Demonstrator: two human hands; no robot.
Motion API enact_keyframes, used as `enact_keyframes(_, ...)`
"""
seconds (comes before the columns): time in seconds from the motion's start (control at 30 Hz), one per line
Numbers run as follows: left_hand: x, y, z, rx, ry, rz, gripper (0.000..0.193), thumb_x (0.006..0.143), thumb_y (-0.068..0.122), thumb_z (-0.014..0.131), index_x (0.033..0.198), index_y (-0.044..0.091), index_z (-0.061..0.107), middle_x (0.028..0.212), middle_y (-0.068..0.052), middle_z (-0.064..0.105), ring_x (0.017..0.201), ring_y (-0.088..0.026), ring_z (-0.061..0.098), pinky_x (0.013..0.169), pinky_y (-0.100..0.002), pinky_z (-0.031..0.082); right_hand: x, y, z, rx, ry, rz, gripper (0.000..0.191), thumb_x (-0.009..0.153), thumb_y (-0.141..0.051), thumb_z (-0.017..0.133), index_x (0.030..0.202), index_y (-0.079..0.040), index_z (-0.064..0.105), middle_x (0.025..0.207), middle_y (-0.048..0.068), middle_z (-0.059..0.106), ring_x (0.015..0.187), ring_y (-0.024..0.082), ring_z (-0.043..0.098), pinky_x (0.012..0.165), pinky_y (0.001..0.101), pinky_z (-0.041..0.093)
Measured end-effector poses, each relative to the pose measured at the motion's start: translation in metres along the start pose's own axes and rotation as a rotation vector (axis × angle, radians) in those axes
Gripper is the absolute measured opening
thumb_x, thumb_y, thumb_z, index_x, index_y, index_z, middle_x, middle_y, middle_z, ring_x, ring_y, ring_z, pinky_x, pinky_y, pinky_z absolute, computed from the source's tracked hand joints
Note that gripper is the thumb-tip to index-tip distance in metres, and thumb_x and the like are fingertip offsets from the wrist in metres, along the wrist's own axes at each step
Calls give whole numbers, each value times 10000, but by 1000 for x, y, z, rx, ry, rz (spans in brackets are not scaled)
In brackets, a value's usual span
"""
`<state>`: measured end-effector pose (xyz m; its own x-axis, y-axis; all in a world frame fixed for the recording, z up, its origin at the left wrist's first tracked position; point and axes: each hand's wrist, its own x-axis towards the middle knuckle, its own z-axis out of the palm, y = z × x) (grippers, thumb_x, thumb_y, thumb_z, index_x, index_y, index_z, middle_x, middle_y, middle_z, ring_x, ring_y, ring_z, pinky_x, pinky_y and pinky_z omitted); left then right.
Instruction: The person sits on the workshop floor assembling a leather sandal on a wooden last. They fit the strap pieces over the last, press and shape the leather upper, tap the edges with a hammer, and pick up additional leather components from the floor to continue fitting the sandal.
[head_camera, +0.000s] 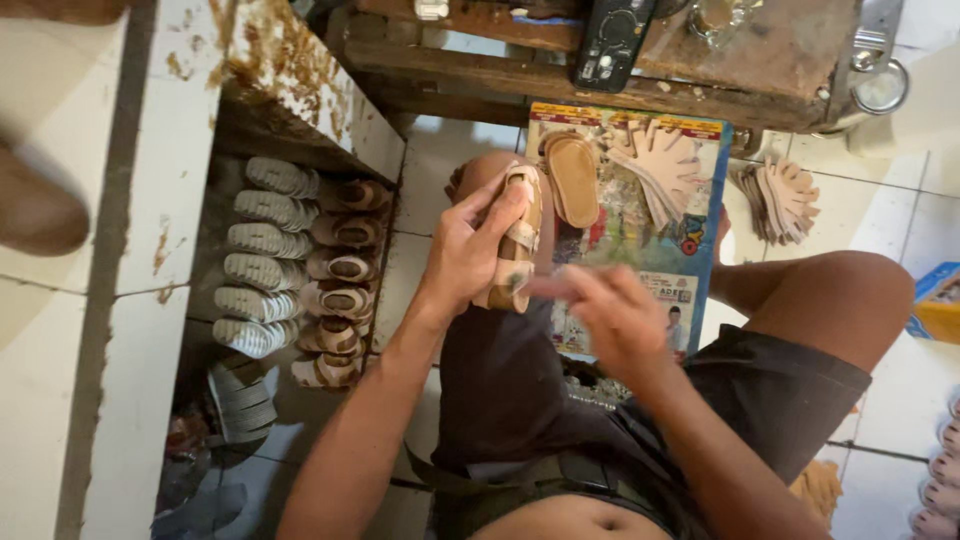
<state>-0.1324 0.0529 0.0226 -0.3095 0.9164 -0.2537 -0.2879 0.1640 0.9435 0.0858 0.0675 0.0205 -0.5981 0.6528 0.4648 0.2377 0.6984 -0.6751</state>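
Note:
My left hand (468, 245) grips a small tan sandal (518, 240) with straps, held upright over my left knee. Just to its right, my right hand (612, 312) is blurred, its fingers reaching toward the sandal's lower edge; I cannot tell whether it holds anything. Beyond the sandal, a tan sole (572, 178) lies on a colourful printed board (690, 255). A fan of cut tan leather pieces (662, 165) rests on the same board.
Finished sandals (340, 268) stand in rows under a white shelf (290, 70) on the left. More cut pieces (782, 195) lie on the tiled floor at the right. A wooden bench (770, 60) with a dark remote-like device (612, 42) sits ahead.

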Motion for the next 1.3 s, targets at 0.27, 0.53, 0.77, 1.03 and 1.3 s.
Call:
enact_keyframes(0.27,2,-5,1,24,-23,13,541,996,330,662,1407,-17,610,1156,-56,729,962,-78,651,816,-244,553,3,3,-11,73,-85,198,374,957,9,670,1329,-15,656,1038,136,683,861,242,705,730,321,563)
enact_keyframes(0.53,4,4,10,134,-106,129,586,998,367,657,1425,-28,591,1169,-64,738,1006,-63,641,853,-231,552,11,1,-20,-56,-104,71,370,920,-22,717,1289,-31,681,1014,145,670,858,279,648,742,369,529)
enact_keyframes(0.77,0,-2,6,172,-123,109,550,1012,338,663,1410,-38,611,1133,-76,728,969,-69,631,837,-241,555,-10,1,-5,46,-12,132,398,920,1,724,1311,-37,660,1015,144,649,852,274,647,727,351,520)
enact_keyframes(1.03,0,-6,3,-21,-53,-76,536,997,319,641,1403,-31,630,1053,-68,712,867,-113,643,734,-260,548,-27,3,-9,91,-93,334,384,941,6,695,1322,-32,663,966,132,654,803,258,657,695,342,520)
enact_keyframes(1.3,5,-14,5,23,-43,70,530,1018,292,657,1408,-61,593,1182,-24,714,1024,-66,643,874,-210,545,-27,-1,14,56,-23,209,387,957,-37,702,1340,-40,648,966,131,644,817,252,626,713,360,512)
